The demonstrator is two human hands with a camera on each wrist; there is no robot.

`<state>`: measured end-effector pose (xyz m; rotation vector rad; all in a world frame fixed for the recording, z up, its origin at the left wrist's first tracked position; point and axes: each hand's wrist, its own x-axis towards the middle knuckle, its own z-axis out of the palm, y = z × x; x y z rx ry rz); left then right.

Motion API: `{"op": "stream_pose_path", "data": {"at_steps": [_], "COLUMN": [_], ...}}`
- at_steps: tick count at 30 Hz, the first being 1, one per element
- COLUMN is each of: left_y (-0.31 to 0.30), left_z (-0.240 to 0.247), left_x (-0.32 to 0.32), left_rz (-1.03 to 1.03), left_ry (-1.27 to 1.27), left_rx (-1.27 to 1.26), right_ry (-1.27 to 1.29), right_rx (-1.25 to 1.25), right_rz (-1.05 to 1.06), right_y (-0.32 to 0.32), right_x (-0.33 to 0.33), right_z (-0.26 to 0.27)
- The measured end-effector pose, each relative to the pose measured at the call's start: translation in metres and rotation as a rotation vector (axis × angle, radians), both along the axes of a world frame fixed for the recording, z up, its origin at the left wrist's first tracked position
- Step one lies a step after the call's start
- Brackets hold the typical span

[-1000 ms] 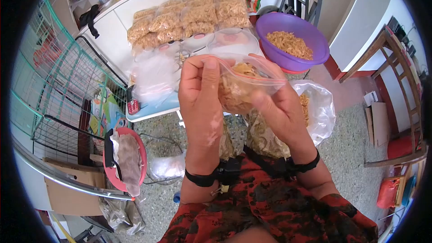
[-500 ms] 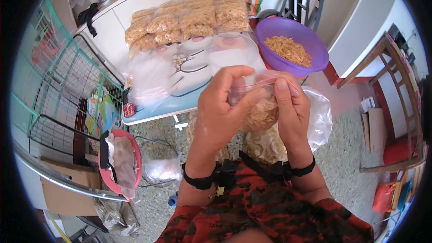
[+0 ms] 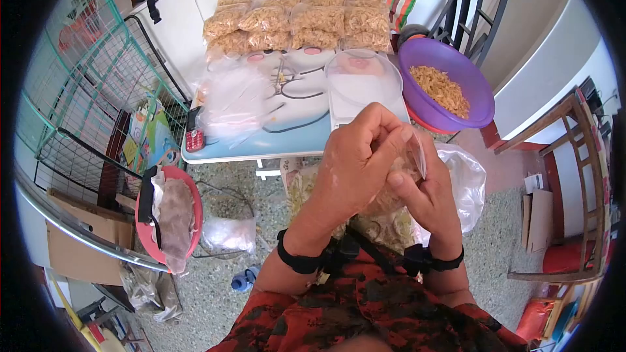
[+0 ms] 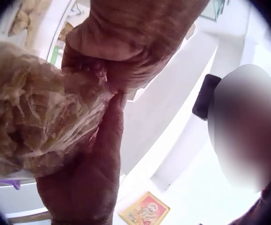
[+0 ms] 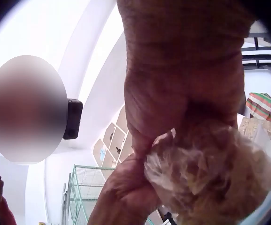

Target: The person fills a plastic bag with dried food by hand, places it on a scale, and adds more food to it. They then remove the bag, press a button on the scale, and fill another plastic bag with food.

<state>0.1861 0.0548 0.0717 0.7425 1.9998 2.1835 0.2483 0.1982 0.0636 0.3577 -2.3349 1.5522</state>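
Observation:
Both hands are together above the lap, around a clear plastic bag of pale yellow dried flakes point(image 4: 37, 117). The left hand point(image 3: 355, 163) pinches the bag's top edge between thumb and curled fingers. From the other side the right hand point(image 3: 427, 192) grips the bag, its thumb lying across the near face. In the right wrist view the filled bag point(image 5: 210, 173) bulges below the right hand point(image 5: 182, 84), and the left hand point(image 5: 128, 192) meets it at the gathered top. Much of the bag is hidden by the hands in the head view.
Ahead is a low table point(image 3: 254, 146) with filled bags point(image 3: 319, 19) in rows, flat empty bags point(image 3: 235, 101), a round lid point(image 3: 365, 78) and a phone point(image 3: 194, 133). A purple basin point(image 3: 479, 101) of flakes stands right, a pink basin point(image 3: 197, 215) left, a large plastic sack point(image 3: 466, 182) beside the right hand.
The hands have come closer together, the left one moving right along the bag's top to the right hand. The bag's open mouth, facing the camera earlier, is now turned and gathered. The head view has shifted.

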Motion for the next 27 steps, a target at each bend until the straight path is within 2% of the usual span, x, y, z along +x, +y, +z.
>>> {"op": "stream_pose_path", "data": {"at_steps": [4,8,11,12,14,17,21,27], "left_y": [0.009,0.014,0.008,0.006,0.005,0.009,0.018,0.028], "left_z": [-0.008,0.002,0.009,0.009,0.012,0.011,0.010,-0.009], "left_x": [-0.004,-0.002,-0.002,-0.004,-0.004,-0.004,-0.002,-0.017], "left_rz": [-0.148,-0.170,-0.235,-0.291,-0.295,-0.288,-0.327,-0.148], "left_ry": [-0.151,-0.102,-0.185,-0.145,-0.101,-0.075,-0.152,0.240], "left_rx": [0.087,0.007,0.074,0.121,0.099,0.101,0.198,-0.011], "right_ry": [-0.061,-0.130,-0.088,-0.074,0.013,-0.001,0.016,0.227], "right_rx": [-0.077,-0.046,-0.027,-0.031,-0.084,-0.179,-0.147,-0.058], "right_rz": [0.104,-0.018,-0.068,-0.065,-0.070,-0.084,-0.163,-0.244], "right_y": [0.009,0.014,0.019,0.021,0.017,0.018,0.025,0.040], "right_x": [0.000,0.004,0.004,0.003,0.001,0.000,0.002,-0.003], "right_z": [-0.003,-0.003,-0.001,0.003,0.002,0.002,0.007,0.017]}}
